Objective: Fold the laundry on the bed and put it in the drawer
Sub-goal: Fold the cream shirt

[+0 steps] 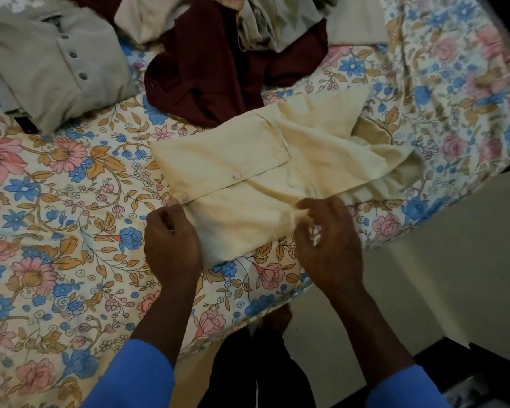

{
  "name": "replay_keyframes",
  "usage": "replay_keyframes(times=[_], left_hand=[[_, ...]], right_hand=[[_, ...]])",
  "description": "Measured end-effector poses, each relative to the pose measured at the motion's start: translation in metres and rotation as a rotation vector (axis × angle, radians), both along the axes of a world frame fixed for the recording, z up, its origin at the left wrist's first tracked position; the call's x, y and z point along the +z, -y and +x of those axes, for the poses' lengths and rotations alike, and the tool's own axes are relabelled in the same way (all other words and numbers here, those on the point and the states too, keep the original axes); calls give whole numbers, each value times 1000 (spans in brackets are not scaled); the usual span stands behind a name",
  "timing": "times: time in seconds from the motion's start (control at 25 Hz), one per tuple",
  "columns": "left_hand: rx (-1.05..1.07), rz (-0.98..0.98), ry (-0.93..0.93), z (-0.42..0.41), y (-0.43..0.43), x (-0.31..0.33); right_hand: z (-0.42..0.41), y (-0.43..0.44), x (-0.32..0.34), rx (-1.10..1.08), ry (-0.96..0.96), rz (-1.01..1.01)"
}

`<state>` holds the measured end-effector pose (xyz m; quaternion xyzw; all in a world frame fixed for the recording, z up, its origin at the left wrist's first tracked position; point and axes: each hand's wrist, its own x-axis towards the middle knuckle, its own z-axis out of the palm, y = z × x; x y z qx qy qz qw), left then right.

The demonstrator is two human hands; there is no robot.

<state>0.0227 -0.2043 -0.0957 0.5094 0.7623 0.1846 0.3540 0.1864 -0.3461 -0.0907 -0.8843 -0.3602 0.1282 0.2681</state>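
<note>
While the cream shirt [248,184] lies at the near edge of the bed [56,231], I see left grip [171,240] and right grip [327,242] pinching it.

Pale yellow shirt [233,160]; maroon garment [206,69]; grey-beige buttoned shirt [42,63]; cream bedsheet [56,231] with pink, blue, tan flowers; blue sleeves [136,375].

A cream shirt [248,178], partly folded with a small button showing on its flap, lies on the flowered bedsheet [56,231] near the bed's edge. The left hand [171,242] pinches the shirt's near left corner, and the right hand [327,245] grips its near edge with curled fingers. Both arms wear blue sleeves [136,375]. Beyond the shirt lie a crumpled maroon garment [218,75] and, further left, a folded grey shirt [50,63] with dark buttons.
</note>
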Motion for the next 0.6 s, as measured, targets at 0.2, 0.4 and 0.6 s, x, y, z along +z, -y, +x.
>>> replay_keyframes(times=[0.2, 0.4, 0.6], left_hand=[[-94, -151, 156, 5, -25, 5], [-102, -241, 452, 11, -38, 46], [-229, -152, 615, 88, -17, 114]], right_hand=[[16, -4, -18, -362, 32, -126], [25, -28, -13, 59, -56, 124], [108, -12, -9, -879, -196, 126]])
